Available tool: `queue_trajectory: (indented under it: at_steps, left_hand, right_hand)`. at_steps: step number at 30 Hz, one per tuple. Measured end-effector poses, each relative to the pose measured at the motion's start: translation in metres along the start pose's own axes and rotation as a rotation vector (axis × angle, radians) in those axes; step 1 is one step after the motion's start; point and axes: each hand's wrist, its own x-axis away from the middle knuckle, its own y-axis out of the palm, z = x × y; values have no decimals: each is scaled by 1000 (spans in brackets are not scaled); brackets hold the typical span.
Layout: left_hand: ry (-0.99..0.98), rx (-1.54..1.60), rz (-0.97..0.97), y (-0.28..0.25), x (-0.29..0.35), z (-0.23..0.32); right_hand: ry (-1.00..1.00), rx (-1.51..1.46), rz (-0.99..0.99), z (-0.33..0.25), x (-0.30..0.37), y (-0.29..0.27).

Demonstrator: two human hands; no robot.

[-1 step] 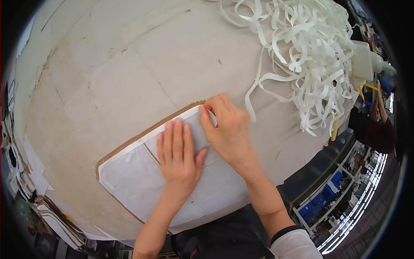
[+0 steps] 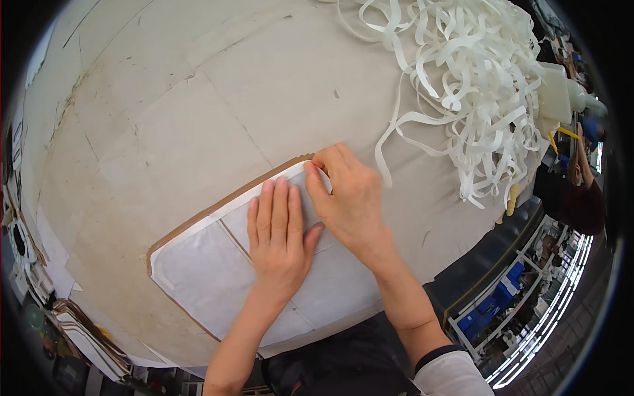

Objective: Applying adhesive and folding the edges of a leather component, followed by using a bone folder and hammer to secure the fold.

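A pale panel [image 2: 198, 264] with a brown edge lies slanted on the table just in front of me. Along its far edge runs a narrow white strip [image 2: 218, 211]. My left hand [image 2: 279, 241] rests flat on the panel, fingers stretched out, the fingertips on the strip. At the panel's far right corner, my right hand [image 2: 350, 198] pinches the end of the white strip between thumb and curled fingers. A short curved bit of strip shows beside the thumb; the rest is hidden by the hand.
A tangled heap of white strips [image 2: 472, 92] covers the table's far right, one loose end trailing toward my right hand. Beside the heap is a translucent bottle [image 2: 558, 96]. Stacked sheets [image 2: 89, 336] stand at lower left. Another person [image 2: 571, 191] is at the right, near a rack with blue bins [image 2: 492, 303].
My left hand has slid a little to the right and up along the strip. My right hand stays at the corner.
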Motion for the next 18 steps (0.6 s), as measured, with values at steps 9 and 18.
queue_trajectory:
  at_steps: [9, 18]
  left_hand:
    - [81, -35, 9, 10, -19, 7]
    - [106, -11, -31, 10, -15, 2]
  right_hand:
    - [-35, -7, 24, 5, 2, -5]
    - [347, -310, 146, 6, 29, -22]
